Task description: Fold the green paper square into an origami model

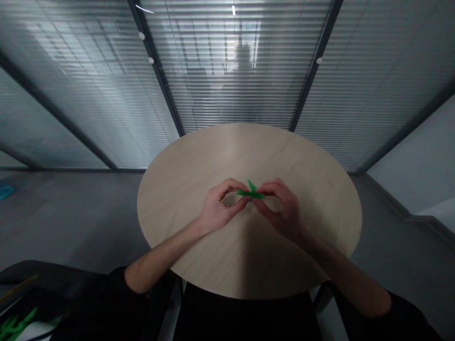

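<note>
A small green folded piece (253, 193), thin and flat with one pointed flap standing up, is held just above the round wooden table near its middle. My left hand (222, 203) pinches its left part between thumb and fingers. On the other side, my right hand (282, 206) grips the right part the same way. Both thumbs come close together under the near edge of the piece. The fingertips partly cover its ends.
The round table (199, 161) has a pale wood top. Behind it stand glass panels with blinds (231, 94). Green items (17, 324) and a white object lie at the lower left, on something dark. A blue object (5, 190) is on the floor, far left.
</note>
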Demonstrator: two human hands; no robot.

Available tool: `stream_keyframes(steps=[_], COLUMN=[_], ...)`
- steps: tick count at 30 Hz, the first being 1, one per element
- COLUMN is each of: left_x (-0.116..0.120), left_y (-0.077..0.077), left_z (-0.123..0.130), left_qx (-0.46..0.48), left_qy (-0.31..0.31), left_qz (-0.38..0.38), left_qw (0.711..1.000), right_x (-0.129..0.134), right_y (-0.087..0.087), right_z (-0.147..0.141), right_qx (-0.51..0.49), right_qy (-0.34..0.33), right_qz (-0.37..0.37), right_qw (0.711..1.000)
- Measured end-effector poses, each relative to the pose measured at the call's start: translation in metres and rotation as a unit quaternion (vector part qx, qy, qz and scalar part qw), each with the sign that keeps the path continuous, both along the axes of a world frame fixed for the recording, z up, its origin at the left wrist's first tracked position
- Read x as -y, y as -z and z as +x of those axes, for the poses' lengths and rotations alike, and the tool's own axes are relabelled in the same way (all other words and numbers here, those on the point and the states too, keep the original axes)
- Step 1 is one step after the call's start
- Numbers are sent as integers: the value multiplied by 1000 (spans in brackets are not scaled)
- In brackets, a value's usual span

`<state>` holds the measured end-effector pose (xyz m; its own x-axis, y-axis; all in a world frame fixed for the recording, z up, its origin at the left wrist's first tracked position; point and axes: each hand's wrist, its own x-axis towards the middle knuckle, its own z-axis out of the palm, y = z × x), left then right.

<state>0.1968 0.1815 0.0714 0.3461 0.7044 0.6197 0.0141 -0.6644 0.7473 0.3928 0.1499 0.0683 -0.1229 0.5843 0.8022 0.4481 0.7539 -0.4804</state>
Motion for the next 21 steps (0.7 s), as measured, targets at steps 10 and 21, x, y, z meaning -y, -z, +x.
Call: stream_keyframes(steps=[10,21], left_x=[-1,-1], left_y=[-1,-3], left_z=[-2,-3], left_qx=[-32,-38], left_qy=[-11,-10], left_qz=[14,-5], left_qw=[999,999], right_x=[0,0], right_y=[0,-1], right_z=[2,3], right_qx=[6,2], right_qy=[-3,-9], right_qz=[-2,-15], right_qw=[1000,1000])
